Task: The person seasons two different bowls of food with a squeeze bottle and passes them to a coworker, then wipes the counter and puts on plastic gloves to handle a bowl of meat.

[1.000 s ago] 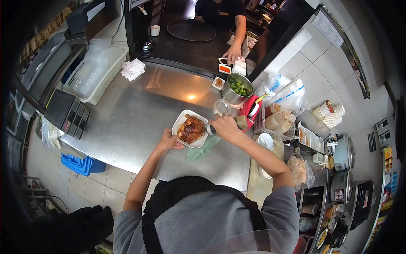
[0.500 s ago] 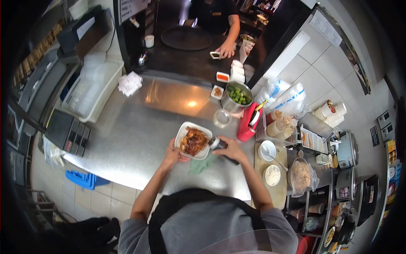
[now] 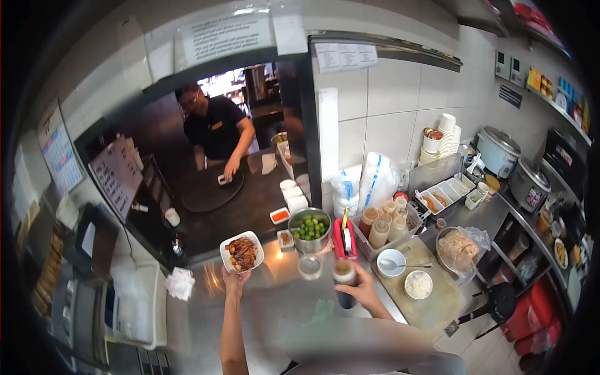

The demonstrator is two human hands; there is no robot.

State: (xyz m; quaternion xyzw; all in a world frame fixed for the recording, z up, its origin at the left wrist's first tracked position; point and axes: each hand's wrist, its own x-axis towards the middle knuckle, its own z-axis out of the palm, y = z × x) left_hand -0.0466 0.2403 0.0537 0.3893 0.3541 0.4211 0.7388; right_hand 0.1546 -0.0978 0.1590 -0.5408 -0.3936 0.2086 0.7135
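- White bowl [image 3: 251,235], one, with one portion of browned meat [image 3: 242,255]: you have shifted it away from your body towards the hatch, and your left hand [image 3: 235,278] grips its near side. You cannot tell whether its base touches the counter.
- Bottle [image 3: 345,299], one, closed in your right hand [image 3: 362,289], no longer at the meat; blur hides its exact tilt.
- With your two hands now well apart, the bottle appears done with the bowl for the moment, and only your left grip governs it.
- Between your two grips, on the counter [image 3: 275,319]: one glass [image 3: 310,267] and, nearer you, one green cloth [image 3: 322,310].
- Beyond your right grip: one red dispenser [image 3: 345,239]; to its left, one pot [image 3: 292,232] of limes [image 3: 310,227], too many to count.
- Right of your right grip, on one board [image 3: 447,307]: two tubs, one with a spoon [image 3: 412,265], one with white food [image 3: 418,284].
- Past your left grip, through the hatch: a co-worker's hand [image 3: 232,169], now over one round tray [image 3: 209,203] with one small dish [image 3: 222,180].
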